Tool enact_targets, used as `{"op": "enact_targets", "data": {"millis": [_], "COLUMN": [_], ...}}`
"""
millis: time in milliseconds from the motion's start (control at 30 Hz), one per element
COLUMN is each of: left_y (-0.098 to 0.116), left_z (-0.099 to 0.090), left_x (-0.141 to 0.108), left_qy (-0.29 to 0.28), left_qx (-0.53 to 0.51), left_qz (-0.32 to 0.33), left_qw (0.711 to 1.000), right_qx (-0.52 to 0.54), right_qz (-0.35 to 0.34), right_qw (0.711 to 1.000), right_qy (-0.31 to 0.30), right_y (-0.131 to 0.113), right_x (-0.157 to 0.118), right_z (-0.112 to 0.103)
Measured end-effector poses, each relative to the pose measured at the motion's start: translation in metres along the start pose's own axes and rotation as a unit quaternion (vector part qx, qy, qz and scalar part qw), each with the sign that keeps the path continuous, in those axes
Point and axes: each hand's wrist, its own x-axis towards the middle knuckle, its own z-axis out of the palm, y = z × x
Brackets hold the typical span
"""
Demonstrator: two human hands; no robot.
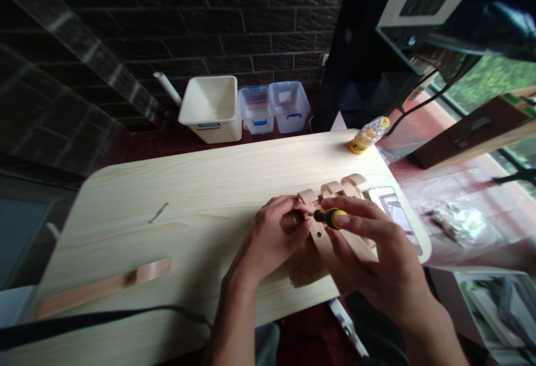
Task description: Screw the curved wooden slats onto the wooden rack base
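My right hand (381,243) is closed around a short yellow-and-black screwdriver (330,217), its thumb and fingers on the handle. The screwdriver's tip points left, toward a wooden piece with curved, hook-like ends (307,196). Around that tip, my left hand (272,232) closes thumb and fingers on the edge of the wooden piece; a screw there is too small to make out. A dark round hole shows in the wood just below the tip. Under both hands sits a brown block (307,268), partly hidden.
On the table (201,182) lie a loose wooden strip with a curved end (109,288), a small grey metal piece (159,212) and a phone (396,215). A clear bottle with yellow ends (368,134) stands at the far right corner. Bins (211,104) sit beyond the back edge.
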Motion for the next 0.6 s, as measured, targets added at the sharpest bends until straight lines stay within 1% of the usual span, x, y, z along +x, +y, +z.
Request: {"op": "enact_targets", "data": {"millis": [200, 367, 467, 600], "left_y": [0.002, 0.006, 0.007, 0.005], "left_z": [0.004, 0.005, 0.006, 0.010], "left_x": [-0.003, -0.006, -0.005, -0.004], "left_qy": [0.013, 0.016, 0.021, 0.040], "left_qx": [0.027, 0.045, 0.055, 0.067], "left_qz": [0.009, 0.011, 0.010, -0.007], "left_qw": [1.000, 0.999, 0.998, 0.997], "right_qx": [0.014, -0.005, -0.022, -0.044], "right_qz": [-0.006, -0.008, -0.017, -0.009], "right_qw": [1.000, 1.000, 1.000, 0.999], "right_qy": [0.002, -0.012, 0.000, 0.015], "right_y": [0.001, -0.008, -0.014, -0.016], "right_x": [0.000, -0.003, -0.002, -0.001], "right_z": [0.002, -0.001, -0.004, -0.007]}}
